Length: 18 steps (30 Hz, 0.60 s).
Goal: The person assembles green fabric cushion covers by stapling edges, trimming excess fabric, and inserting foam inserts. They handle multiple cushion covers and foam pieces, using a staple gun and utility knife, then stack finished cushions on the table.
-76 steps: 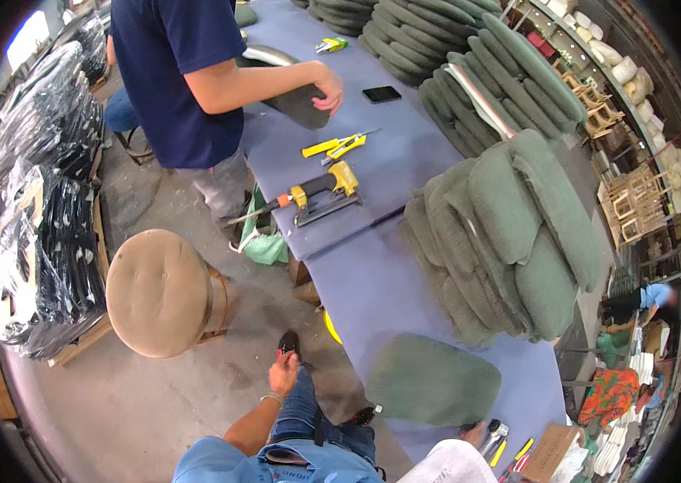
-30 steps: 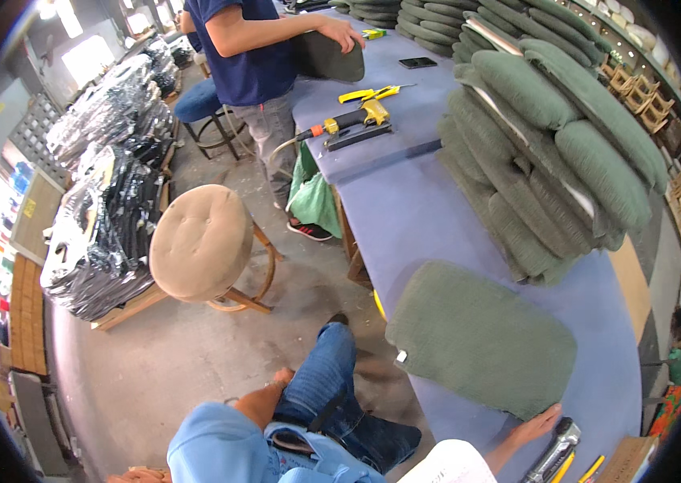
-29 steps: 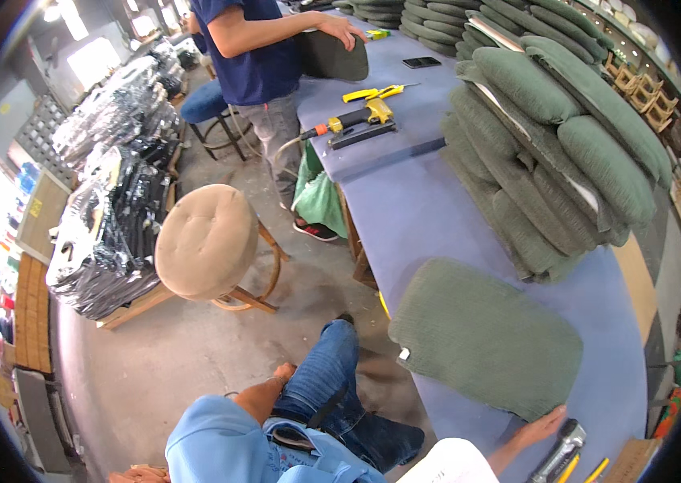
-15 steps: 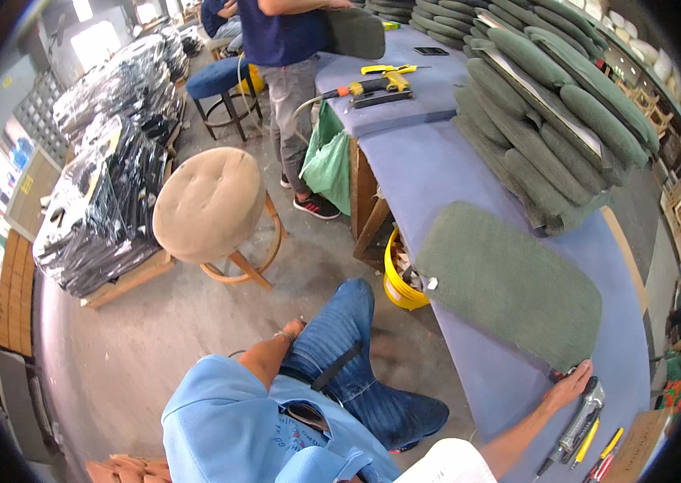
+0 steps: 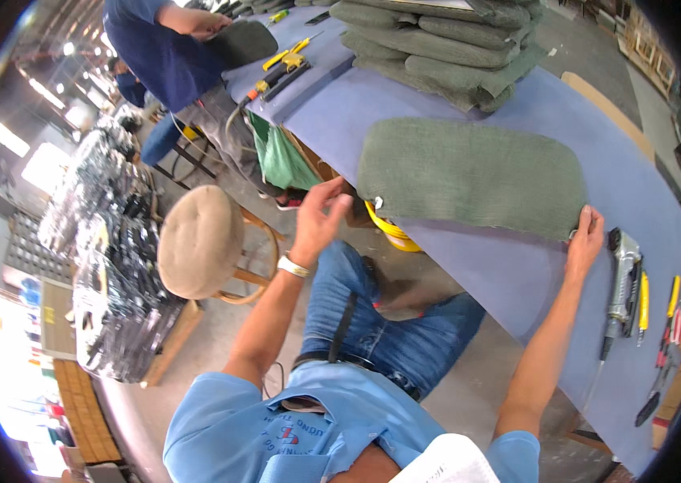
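Observation:
A flat grey-green fabric-covered panel (image 5: pixel 473 179) with rounded corners lies on the blue-grey worktable (image 5: pixel 509 278). A small white piece (image 5: pixel 379 202) sits at its left near corner. My left hand (image 5: pixel 321 219) hovers just left of that corner, fingers apart and holding nothing. At the right near corner my right hand (image 5: pixel 586 237) has its fingers closed on the panel's edge. Right of that hand lie a grey air staple gun (image 5: pixel 622 278), a yellow-handled tool (image 5: pixel 643 304) and another yellow tool (image 5: pixel 673 296) beside red-handled pliers (image 5: pixel 664 354).
Grey-green padded pieces (image 5: pixel 437 48) are stacked beyond the panel. Another person (image 5: pixel 171 56) works at the table's far left, near an orange and yellow air tool (image 5: pixel 264 84). A beige round stool (image 5: pixel 199 241) and a yellow bucket (image 5: pixel 392 229) stand on the floor. Plastic-wrapped goods (image 5: pixel 127 298) lie farther left.
My left hand has come up from beside my thigh to near the panel's left corner. My right hand stays at the right corner. The view has turned and shifted.

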Available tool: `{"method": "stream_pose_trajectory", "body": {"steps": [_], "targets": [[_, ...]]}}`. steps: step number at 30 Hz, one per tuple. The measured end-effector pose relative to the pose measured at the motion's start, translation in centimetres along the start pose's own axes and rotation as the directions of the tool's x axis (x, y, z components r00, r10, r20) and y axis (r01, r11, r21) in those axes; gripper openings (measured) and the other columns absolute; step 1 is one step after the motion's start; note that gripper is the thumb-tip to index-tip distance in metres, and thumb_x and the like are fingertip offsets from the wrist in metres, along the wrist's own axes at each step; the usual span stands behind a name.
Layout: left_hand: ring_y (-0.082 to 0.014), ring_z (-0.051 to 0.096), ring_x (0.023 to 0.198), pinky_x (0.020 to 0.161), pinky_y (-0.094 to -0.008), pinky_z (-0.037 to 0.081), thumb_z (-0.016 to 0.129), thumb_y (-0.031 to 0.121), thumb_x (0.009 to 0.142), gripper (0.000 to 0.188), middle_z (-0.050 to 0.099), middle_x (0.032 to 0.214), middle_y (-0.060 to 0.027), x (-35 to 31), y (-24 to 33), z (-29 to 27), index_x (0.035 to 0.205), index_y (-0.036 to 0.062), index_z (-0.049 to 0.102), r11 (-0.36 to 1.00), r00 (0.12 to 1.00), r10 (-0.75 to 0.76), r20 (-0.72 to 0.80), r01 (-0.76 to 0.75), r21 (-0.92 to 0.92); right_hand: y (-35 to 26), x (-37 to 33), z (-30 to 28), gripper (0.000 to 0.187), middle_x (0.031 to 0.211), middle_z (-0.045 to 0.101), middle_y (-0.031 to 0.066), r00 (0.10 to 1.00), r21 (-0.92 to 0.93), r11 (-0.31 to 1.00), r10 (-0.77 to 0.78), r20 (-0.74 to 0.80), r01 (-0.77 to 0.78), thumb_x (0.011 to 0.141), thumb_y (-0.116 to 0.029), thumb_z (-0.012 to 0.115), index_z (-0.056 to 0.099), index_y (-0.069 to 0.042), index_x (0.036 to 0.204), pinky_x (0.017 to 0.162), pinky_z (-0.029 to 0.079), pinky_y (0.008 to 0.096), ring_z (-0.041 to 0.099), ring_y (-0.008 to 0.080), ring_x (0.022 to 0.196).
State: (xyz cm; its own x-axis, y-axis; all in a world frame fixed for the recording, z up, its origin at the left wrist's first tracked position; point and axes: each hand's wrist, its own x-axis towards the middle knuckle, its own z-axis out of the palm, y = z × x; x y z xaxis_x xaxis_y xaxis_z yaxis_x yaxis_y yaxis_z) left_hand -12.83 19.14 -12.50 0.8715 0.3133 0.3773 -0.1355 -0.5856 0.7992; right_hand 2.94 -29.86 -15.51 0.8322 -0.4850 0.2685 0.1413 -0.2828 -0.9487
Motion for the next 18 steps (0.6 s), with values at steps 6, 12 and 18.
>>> {"method": "stream_pose_trajectory", "body": {"steps": [6, 12, 18], "targets": [[-0.0412, 0.034, 0.15, 0.12, -0.0514, 0.035, 0.093, 0.023, 0.069, 0.094, 0.036, 0.163, -0.0169, 1.3, 3.0, 3.8, 0.152, 0.014, 0.05, 0.789, 0.875, 0.384, 0.294, -0.476, 0.388, -2.4, -1.0, -0.5, 0.042, 0.081, 0.058, -0.0014, 0.999, -0.05, 0.998, 0.028, 0.035, -0.026, 0.106, -0.043, 0.057, 0.065, -0.006, 0.125, 0.052, 0.034, 0.0247, 0.043, 0.0054, 0.06], [-0.0461, 0.028, 0.152, 0.121, -0.0551, 0.033, 0.092, 0.015, 0.065, 0.091, 0.036, 0.162, -0.0161, 2.6, 1.3, 6.5, 0.148, 0.017, 0.055, 0.817, 0.886, 0.422, 0.193, -0.464, 0.343, -2.1, -0.3, -1.3, 0.037, 0.081, 0.052, -0.006, 0.996, 0.072, 0.995, 0.063, 0.06, -0.068, 0.106, -0.042, 0.058, 0.067, -0.009, 0.119, 0.051, 0.032, 0.0238, 0.04, 0.0032, 0.062], [-0.0514, 0.026, 0.151, 0.122, -0.0562, 0.033, 0.092, 0.012, 0.062, 0.094, 0.036, 0.162, -0.016, 2.9, 0.6, 6.8, 0.148, 0.0209, 0.056, 0.864, 0.903, 0.399, 0.161, -0.429, 0.265, -0.3, 0.9, -2.0, 0.032, 0.087, 0.055, -0.004, 0.998, 0.126, 0.992, -0.017, 0.063, 0.009, 0.105, -0.038, 0.058, 0.067, -0.007, 0.11, 0.067, 0.04, 0.0247, 0.048, 0.0066, 0.076]]}}
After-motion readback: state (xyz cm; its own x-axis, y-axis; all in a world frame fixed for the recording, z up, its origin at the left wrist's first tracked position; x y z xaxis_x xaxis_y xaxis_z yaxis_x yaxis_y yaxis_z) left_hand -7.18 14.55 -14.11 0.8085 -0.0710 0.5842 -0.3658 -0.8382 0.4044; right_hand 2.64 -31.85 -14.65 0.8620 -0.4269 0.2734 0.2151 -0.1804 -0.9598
